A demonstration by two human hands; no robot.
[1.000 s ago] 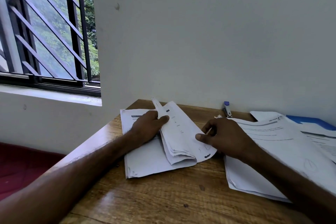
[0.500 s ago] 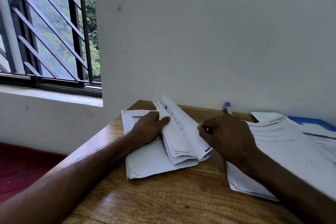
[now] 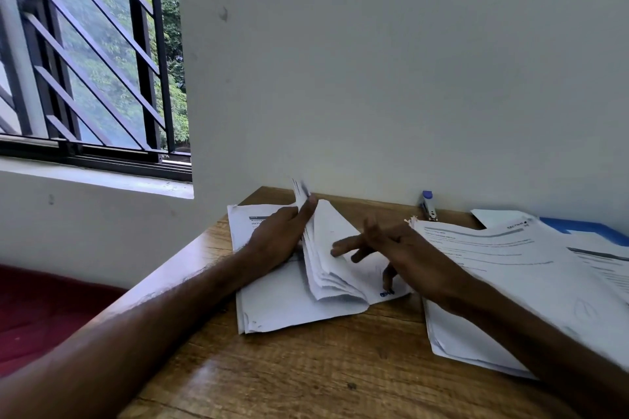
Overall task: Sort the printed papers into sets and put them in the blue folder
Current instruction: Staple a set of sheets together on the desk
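A stack of printed papers (image 3: 289, 303) lies on the wooden table (image 3: 306, 371) near the wall. Several of its upper sheets (image 3: 326, 248) are folded over and stand up along their left edge. My left hand (image 3: 282, 231) holds those raised sheets back, thumb against their top edge. My right hand (image 3: 377, 241) lies across the turned sheets with its fingers spread and straight, blurred by motion. A second, larger pile of printed papers (image 3: 510, 269) sits to the right. Part of the blue folder (image 3: 592, 230) shows under that pile at the far right.
A small blue stapler (image 3: 429, 206) stands against the white wall behind the papers. The table's left edge runs diagonally beside a red surface (image 3: 41, 309) lower down. A barred window (image 3: 88, 54) is at the upper left.
My right hand has let go of the sheets' right edge and moved left over them with fingers spread. More sheets now stand up against my left hand.
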